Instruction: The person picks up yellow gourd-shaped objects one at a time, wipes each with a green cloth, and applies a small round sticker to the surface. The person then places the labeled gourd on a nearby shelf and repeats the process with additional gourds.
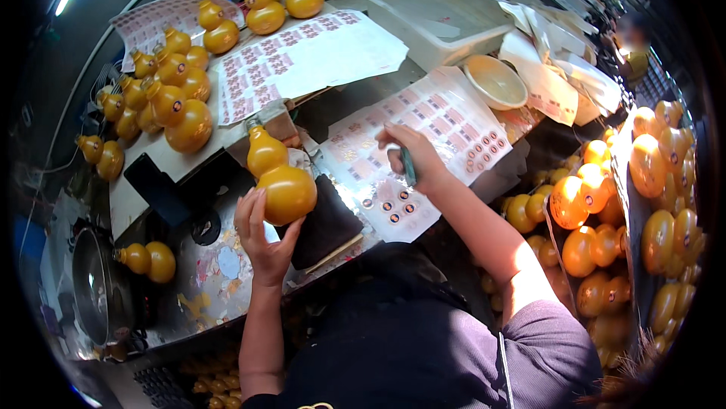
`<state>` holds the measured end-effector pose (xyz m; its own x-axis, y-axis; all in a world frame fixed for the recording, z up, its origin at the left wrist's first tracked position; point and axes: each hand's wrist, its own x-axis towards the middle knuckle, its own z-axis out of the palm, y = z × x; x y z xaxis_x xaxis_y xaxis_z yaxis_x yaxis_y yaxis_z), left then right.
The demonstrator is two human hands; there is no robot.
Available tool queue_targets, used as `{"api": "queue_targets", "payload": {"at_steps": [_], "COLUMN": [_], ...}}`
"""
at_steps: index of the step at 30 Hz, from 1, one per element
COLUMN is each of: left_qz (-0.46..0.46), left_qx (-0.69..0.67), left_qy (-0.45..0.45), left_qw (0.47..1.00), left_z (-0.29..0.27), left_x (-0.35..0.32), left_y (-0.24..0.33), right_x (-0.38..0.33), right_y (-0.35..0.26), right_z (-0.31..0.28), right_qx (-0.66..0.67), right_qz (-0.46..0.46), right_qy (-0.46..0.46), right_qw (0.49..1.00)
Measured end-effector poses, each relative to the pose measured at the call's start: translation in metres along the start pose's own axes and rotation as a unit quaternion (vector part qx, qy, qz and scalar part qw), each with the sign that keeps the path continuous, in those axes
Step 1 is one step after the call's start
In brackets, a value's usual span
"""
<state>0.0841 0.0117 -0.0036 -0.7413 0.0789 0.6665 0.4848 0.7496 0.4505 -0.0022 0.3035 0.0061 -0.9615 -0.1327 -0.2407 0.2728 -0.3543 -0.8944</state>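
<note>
Gourd (283, 190): one, left hand (265, 249); green tool (409, 168): one, right hand (420, 156).

2 bare arms (491, 235) forward: left hand (266, 250) cupped, right hand (417, 158) farther out, fingers curled

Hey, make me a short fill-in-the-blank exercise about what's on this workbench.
1. The golden bottle in the left hand has ____ rounded bulbs.
2. The slim green tool is held in the ____ hand, over a sheet of stickers.
3. The tabletop's densest bottle cluster stands to the ____ of the large printed sheet.

Missing words: two; right; left.
</note>
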Motion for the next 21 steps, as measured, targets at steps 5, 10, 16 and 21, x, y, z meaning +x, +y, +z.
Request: {"api": "queue_targets", "payload": {"at_steps": [5, 10, 16, 21], "left_qz": [-0.041, -0.069, -0.060, -0.090], "left_qx": [-0.071, -0.077, -0.060, -0.058], "left_qy": [-0.012, -0.023, -0.020, -0.016], "left_qw": [0.997, 0.994, 0.996, 0.994], "left_z": [0.012, 0.022, 0.030, 0.026], "left_x": [0.001, -0.002, 0.004, -0.004], "left_y": [-0.008, -0.006, -0.002, -0.001], "right_x": [0.081, 0.170, 0.205, 0.136], "right_y": [-0.040, -0.054, -0.061, -0.052], "right_z": [0.045, 0.088, 0.096, 0.050], "right_qx": [-0.390, -0.590, -0.615, -0.568], "right_qz": [-0.251, -0.315, -0.280, -0.355], "right_qy": [-0.074, -0.073, -0.062, -0.117], "right_qw": [0.883, 0.740, 0.734, 0.733]}}
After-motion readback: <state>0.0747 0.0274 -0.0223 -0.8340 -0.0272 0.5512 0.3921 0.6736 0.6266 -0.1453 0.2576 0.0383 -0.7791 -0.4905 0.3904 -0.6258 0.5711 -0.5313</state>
